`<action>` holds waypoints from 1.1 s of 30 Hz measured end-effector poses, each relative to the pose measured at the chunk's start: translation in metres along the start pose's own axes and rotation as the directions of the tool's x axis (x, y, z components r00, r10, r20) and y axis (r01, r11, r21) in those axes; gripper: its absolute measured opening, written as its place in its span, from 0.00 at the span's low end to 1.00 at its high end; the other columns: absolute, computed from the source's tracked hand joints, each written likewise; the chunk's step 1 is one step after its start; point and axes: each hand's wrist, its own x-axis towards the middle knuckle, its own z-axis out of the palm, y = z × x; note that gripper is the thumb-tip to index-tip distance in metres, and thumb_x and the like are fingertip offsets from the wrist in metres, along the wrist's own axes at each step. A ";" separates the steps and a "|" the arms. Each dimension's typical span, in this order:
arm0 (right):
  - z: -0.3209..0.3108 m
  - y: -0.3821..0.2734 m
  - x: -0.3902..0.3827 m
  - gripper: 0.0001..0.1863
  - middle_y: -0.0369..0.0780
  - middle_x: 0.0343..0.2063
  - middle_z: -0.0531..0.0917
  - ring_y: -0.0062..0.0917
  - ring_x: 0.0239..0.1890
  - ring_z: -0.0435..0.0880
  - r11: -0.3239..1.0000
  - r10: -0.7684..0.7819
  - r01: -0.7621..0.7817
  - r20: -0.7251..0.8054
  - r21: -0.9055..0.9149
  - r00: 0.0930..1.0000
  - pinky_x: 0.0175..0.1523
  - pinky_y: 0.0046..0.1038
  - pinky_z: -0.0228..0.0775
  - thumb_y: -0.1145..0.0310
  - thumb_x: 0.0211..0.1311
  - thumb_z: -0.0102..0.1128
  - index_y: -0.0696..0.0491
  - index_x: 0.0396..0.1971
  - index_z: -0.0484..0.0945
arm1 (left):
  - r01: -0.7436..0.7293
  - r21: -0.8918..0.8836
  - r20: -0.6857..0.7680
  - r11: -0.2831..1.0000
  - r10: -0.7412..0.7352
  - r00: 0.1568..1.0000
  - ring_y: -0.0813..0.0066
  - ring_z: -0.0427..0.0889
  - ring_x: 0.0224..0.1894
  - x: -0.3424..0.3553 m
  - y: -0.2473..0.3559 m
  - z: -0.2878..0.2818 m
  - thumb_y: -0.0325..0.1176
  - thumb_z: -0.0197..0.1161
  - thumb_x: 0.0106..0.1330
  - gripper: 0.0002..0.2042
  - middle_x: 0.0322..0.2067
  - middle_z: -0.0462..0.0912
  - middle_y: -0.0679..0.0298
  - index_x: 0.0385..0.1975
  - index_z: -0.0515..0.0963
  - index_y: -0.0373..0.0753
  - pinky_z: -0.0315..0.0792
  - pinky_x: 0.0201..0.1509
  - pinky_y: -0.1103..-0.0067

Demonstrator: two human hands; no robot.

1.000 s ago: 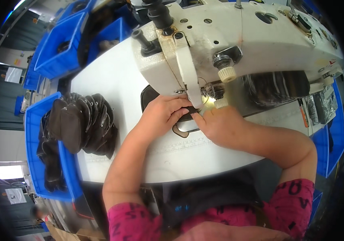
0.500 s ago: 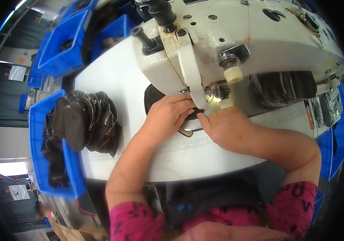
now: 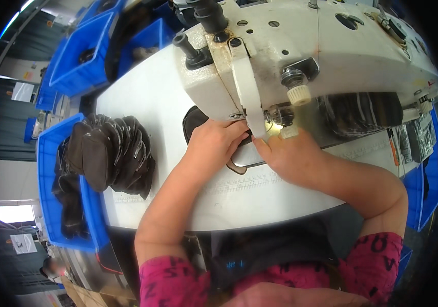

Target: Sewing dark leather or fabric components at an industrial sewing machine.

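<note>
A white sewing machine stands over the white table, its lamp lit beside the needle area. Under its head lies a dark fabric piece, partly hidden by the machine and my hands. My left hand presses on this piece, fingers together, just left of the needle area. My right hand is on the other side, thumb and forefinger closed at the piece's edge. What the right fingertips grip is partly hidden. A small beige tab shows below my left fingers.
Several dark zippered pouches are heaped at the table's left, beside a blue bin holding more dark pieces. A dark roll-shaped bundle lies beneath the machine arm. An orange-handled tool is at the right. More blue bins stand behind.
My right hand has shifted slightly right, and its thumb now points more upward near the needle area. My left hand stays on the fabric. The whole view has shifted a little.
</note>
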 end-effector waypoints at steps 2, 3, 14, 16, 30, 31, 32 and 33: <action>0.002 0.000 0.000 0.25 0.36 0.20 0.82 0.28 0.22 0.84 1.000 0.004 -0.004 -0.012 0.028 1.000 0.26 0.33 0.73 0.72 0.56 0.61 0.65 0.55 0.80 | -0.039 -0.027 0.004 0.999 0.039 0.999 0.55 0.86 0.36 0.001 -0.002 -0.001 0.31 0.71 0.64 0.10 0.34 0.87 0.58 0.45 0.88 0.44 0.79 0.42 0.65; 0.002 0.001 0.000 0.25 0.36 0.20 0.82 0.28 0.22 0.84 1.000 0.005 -0.004 -0.012 0.028 1.000 0.26 0.33 0.73 0.72 0.56 0.61 0.65 0.55 0.80 | -0.039 -0.028 0.005 0.999 0.039 0.999 0.55 0.86 0.36 0.002 -0.001 -0.002 0.31 0.71 0.64 0.10 0.34 0.87 0.58 0.45 0.88 0.44 0.79 0.42 0.65; -0.001 0.001 0.001 0.23 0.36 0.19 0.81 0.29 0.21 0.84 1.000 0.004 -0.003 -0.039 0.025 0.999 0.25 0.33 0.72 0.72 0.55 0.62 0.63 0.53 0.80 | -0.021 -0.040 -0.078 0.999 0.017 0.997 0.57 0.86 0.32 0.006 -0.007 0.010 0.34 0.74 0.62 0.07 0.29 0.87 0.59 0.38 0.89 0.42 0.79 0.38 0.67; 0.001 0.001 0.002 0.23 0.36 0.18 0.81 0.29 0.21 0.84 1.000 -0.007 0.008 -0.040 0.021 0.999 0.25 0.33 0.72 0.72 0.55 0.62 0.63 0.53 0.80 | -0.020 -0.049 -0.090 0.999 0.016 0.996 0.57 0.86 0.32 0.005 -0.009 0.012 0.34 0.74 0.62 0.07 0.28 0.87 0.60 0.37 0.89 0.42 0.79 0.37 0.67; 0.005 0.000 0.003 0.26 0.36 0.26 0.79 0.27 0.25 0.82 0.999 0.037 -0.038 0.054 0.008 0.998 0.28 0.33 0.73 0.71 0.53 0.61 0.53 0.56 0.83 | 0.026 0.084 -0.103 0.996 -0.018 0.995 0.61 0.88 0.34 0.006 -0.004 0.015 0.36 0.73 0.64 0.08 0.33 0.91 0.67 0.34 0.83 0.40 0.81 0.39 0.67; 0.003 0.001 0.003 0.24 0.36 0.23 0.81 0.28 0.24 0.83 1.000 0.023 -0.023 0.024 0.021 0.999 0.27 0.33 0.73 0.71 0.54 0.62 0.57 0.54 0.82 | 0.027 0.106 -0.115 0.994 -0.015 0.993 0.60 0.88 0.34 0.006 -0.003 0.016 0.36 0.73 0.64 0.08 0.32 0.91 0.66 0.34 0.84 0.40 0.81 0.39 0.67; 0.001 0.001 0.004 0.23 0.37 0.21 0.83 0.29 0.23 0.85 0.999 0.009 -0.009 -0.007 0.034 1.000 0.26 0.33 0.73 0.71 0.56 0.62 0.61 0.53 0.81 | 0.028 0.109 -0.117 0.994 -0.016 0.993 0.60 0.88 0.34 0.006 -0.001 0.015 0.36 0.73 0.64 0.08 0.32 0.91 0.66 0.34 0.84 0.40 0.81 0.39 0.67; 0.002 0.001 0.004 0.23 0.37 0.21 0.83 0.29 0.23 0.85 0.999 0.009 -0.008 -0.008 0.035 1.000 0.26 0.33 0.73 0.71 0.56 0.62 0.61 0.53 0.81 | 0.065 0.127 -0.107 0.990 -0.052 0.993 0.60 0.88 0.34 0.006 0.000 0.017 0.36 0.73 0.63 0.08 0.32 0.90 0.65 0.34 0.84 0.40 0.81 0.38 0.67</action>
